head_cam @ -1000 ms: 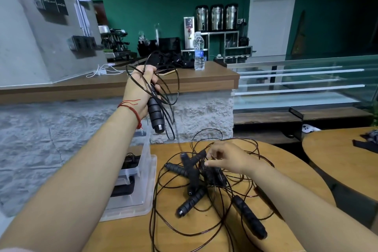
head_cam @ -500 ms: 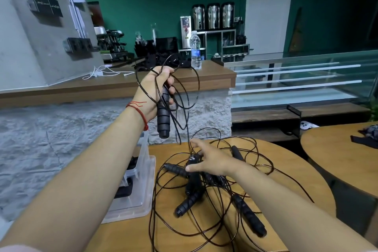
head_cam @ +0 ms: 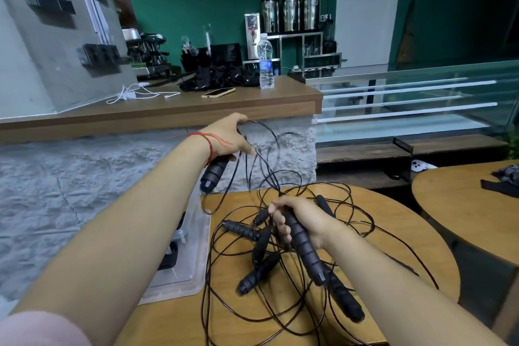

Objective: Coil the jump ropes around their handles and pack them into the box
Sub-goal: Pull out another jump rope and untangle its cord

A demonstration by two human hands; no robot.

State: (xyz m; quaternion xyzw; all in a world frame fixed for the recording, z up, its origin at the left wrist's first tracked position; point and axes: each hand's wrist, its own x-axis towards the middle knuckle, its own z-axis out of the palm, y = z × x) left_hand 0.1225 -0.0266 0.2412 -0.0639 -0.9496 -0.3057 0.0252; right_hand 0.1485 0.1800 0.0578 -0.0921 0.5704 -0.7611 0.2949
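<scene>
My left hand [head_cam: 229, 136] is raised over the table's far left edge and grips a black ribbed jump-rope handle [head_cam: 213, 173] with loops of thin black cord trailing from it. My right hand [head_cam: 302, 219] grips a second black handle [head_cam: 304, 250], lifted out of the tangle of jump ropes [head_cam: 261, 247] on the round wooden table [head_cam: 393, 233]. Several more black handles and loose cord loops lie under and around that hand. The clear plastic box [head_cam: 182, 270] stands at the table's left edge, partly hidden by my left forearm, with dark items inside.
A stone-faced counter with a wooden top [head_cam: 168, 109] runs behind the table, holding a water bottle [head_cam: 265, 62], a phone [head_cam: 218, 92] and a white charger cable [head_cam: 134, 94]. A second round table [head_cam: 463, 205] stands at the right.
My left hand has dropped lower with its handle. My right hand, which lay over the pile, has closed round a handle and lifted it.
</scene>
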